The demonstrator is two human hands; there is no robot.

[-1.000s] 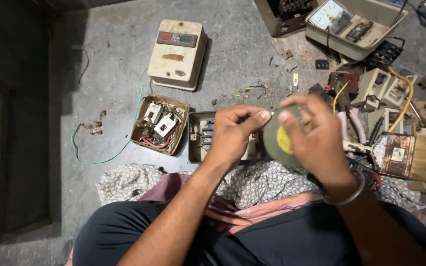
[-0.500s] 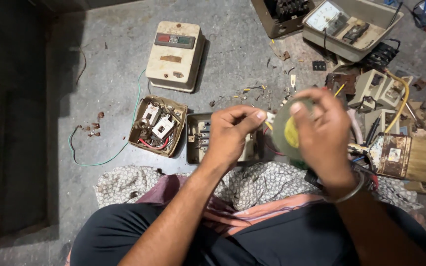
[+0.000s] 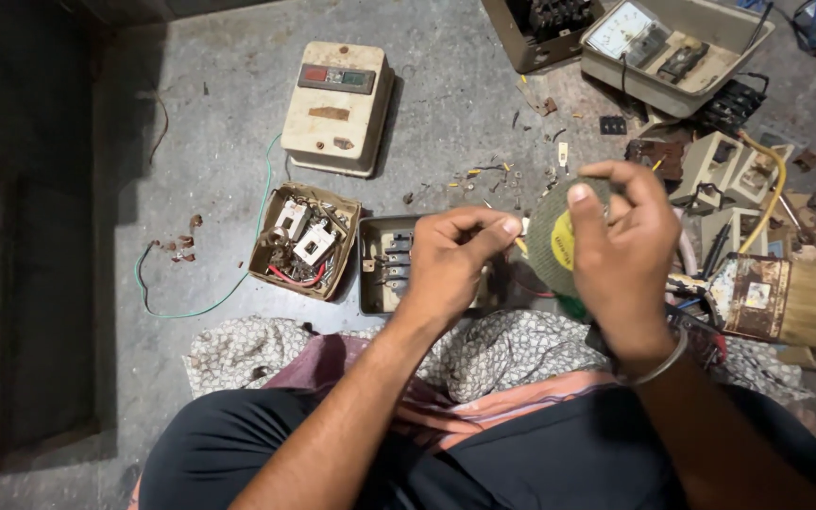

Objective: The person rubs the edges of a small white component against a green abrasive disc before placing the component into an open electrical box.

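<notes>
My right hand (image 3: 627,253) grips a round grey-green disc with a yellow centre label (image 3: 552,238), held on edge above the floor. My left hand (image 3: 450,264) has its fingers pinched together close to the disc's left rim, seemingly on a small part too tiny to make out. Beneath my left hand lies an open grey metal box with terminals (image 3: 386,264). Left of that box sits an open tan box with white switch parts and red wires (image 3: 304,241).
A closed cream starter box (image 3: 337,106) lies farther back on the concrete floor (image 3: 191,142). Open casings, a meter panel (image 3: 672,47), wired parts and a brush (image 3: 800,302) crowd the right. A green wire (image 3: 205,307) loops at left. Patterned cloth (image 3: 502,354) covers my lap.
My right hand has turned the disc more on edge and shifted slightly right. My left hand stays pinched beside it.
</notes>
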